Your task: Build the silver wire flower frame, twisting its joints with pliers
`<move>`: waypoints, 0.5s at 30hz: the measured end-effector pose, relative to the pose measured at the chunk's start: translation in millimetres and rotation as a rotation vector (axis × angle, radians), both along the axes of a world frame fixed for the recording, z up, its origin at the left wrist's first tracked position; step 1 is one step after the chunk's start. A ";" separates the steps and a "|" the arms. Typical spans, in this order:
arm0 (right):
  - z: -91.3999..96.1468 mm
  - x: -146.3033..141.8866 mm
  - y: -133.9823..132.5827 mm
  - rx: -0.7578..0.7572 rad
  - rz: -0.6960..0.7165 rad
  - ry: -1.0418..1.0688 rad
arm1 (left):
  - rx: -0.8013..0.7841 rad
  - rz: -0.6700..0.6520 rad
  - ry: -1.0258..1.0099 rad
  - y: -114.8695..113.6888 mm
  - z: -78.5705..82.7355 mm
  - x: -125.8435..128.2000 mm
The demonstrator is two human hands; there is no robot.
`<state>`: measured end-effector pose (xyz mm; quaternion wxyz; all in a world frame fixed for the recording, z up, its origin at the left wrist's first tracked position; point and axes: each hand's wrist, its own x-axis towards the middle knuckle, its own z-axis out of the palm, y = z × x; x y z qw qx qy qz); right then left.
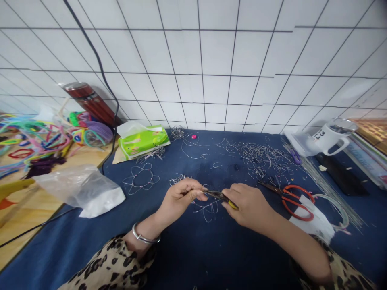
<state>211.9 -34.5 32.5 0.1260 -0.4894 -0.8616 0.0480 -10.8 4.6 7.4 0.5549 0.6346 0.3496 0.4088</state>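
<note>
My right hand [246, 205] is closed around the handles of pliers [217, 194] with dark jaws and a yellow-marked grip. The jaws point left and reach the fingertips of my left hand [184, 193]. That hand pinches a thin wire piece, and the jaws meet it there. Below the fingers hangs a looped wire flower shape [208, 212] with small beads; whether it is joined to the pinched wire I cannot tell. To the left, a similar beaded wire flower [141, 179] lies flat on the dark blue cloth [187, 253].
Tangled wire scraps [263, 157] lie at the back right. Orange-handled scissors [298, 203] and straight wires [329, 189] are on the right, near a white mug [329, 137]. At left are a green tissue pack [143, 141], a plastic bag [81, 187] and a red thermos [92, 104].
</note>
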 end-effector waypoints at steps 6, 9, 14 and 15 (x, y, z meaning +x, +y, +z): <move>-6.8 -2.1 -1.4 0.240 -0.016 -0.051 | -0.048 0.051 -0.135 0.2 -6.8 2.5; -7.9 -0.4 -0.2 0.286 -0.020 -0.005 | -0.030 0.074 -0.179 -1.2 -8.1 3.4; -8.8 0.9 2.5 0.321 -0.016 0.115 | 0.032 0.083 -0.225 -1.5 -7.0 2.8; -9.0 0.9 2.9 0.322 -0.014 0.134 | 0.054 0.077 -0.230 -1.5 -6.6 2.5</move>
